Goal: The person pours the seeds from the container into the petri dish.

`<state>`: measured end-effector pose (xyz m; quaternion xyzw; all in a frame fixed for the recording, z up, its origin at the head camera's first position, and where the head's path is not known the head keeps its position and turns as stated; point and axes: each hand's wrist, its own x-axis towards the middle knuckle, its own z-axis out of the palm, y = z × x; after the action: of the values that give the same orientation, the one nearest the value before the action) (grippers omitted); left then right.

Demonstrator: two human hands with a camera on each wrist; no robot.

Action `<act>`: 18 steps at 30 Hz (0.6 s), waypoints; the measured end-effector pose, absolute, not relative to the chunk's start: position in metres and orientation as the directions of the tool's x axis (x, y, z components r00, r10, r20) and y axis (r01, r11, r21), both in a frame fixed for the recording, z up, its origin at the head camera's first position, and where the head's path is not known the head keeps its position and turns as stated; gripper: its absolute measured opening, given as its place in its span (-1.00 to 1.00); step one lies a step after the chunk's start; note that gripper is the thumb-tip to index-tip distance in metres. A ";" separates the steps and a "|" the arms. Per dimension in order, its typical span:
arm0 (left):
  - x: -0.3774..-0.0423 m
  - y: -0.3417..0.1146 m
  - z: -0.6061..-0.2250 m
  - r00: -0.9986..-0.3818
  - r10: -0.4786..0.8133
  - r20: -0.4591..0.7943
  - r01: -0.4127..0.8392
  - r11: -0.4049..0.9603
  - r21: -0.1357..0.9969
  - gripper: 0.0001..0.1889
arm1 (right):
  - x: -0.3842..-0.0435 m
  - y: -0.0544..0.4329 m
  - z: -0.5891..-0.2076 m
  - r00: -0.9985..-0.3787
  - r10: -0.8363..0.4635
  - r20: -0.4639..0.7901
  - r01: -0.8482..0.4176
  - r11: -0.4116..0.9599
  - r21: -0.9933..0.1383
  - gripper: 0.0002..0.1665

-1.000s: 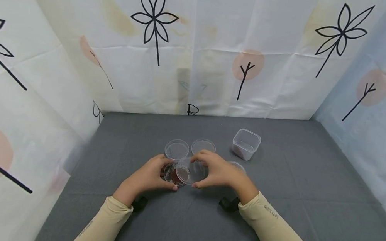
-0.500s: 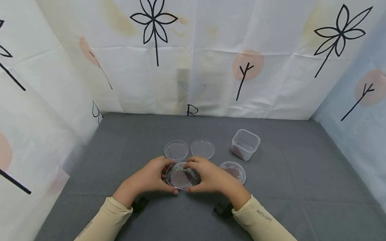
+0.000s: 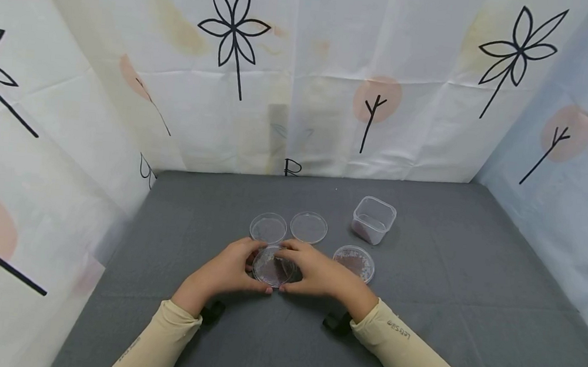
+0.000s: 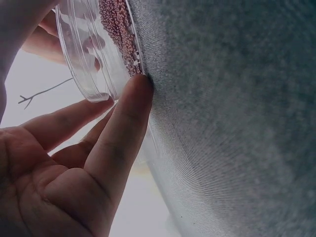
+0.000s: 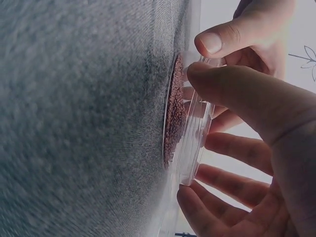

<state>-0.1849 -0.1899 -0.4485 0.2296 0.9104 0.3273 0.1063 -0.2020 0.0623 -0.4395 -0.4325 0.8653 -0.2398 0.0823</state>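
Note:
In the head view, a clear petri dish [image 3: 269, 273] stands on the grey cloth between both hands. Small reddish-brown grains [image 5: 174, 118] are heaped in its shallow base. My left hand [image 3: 227, 264] grips the dish from the left, thumb in front and fingers behind; its thumb [image 4: 129, 106] lies low at the base's edge. Over the grains sits the clear lid [image 5: 191, 143], slightly tilted in the right wrist view. My right hand [image 3: 319, 273] holds this lid by its rim, thumb at the near side and fingers at the far side. Both thumb tips nearly meet in front.
Two clear round dishes [image 3: 268, 228] lie just behind the hands. To the right is another round dish [image 3: 353, 263] with brownish contents. A square clear tub [image 3: 373, 221] holding some reddish material stands farther back. Printed white curtains [image 3: 320, 127] border the table's back and sides.
My right hand has brought the lid leftward and down onto the grain-filled dish, then settled slightly farther left. The right-hand dish has come into full view. My left hand has stayed in place.

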 end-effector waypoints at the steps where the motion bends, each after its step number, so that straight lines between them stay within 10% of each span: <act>1: -0.185 -0.190 -0.449 -0.871 0.488 -0.045 0.347 0.679 0.647 0.05 | -0.202 0.062 -0.440 -0.612 -0.788 0.066 -0.710 0.510 -0.485 -0.22; 18: -0.183 -0.188 -0.450 -0.867 0.497 -0.037 0.350 0.661 0.664 0.03 | -0.200 0.063 -0.441 -0.596 -0.800 0.066 -0.721 0.497 -0.483 -0.29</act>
<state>-0.1827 -0.1875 -0.4501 0.2340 0.9049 0.3388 0.1079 -0.1996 0.0626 -0.4407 -0.4416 0.8611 -0.2376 0.0837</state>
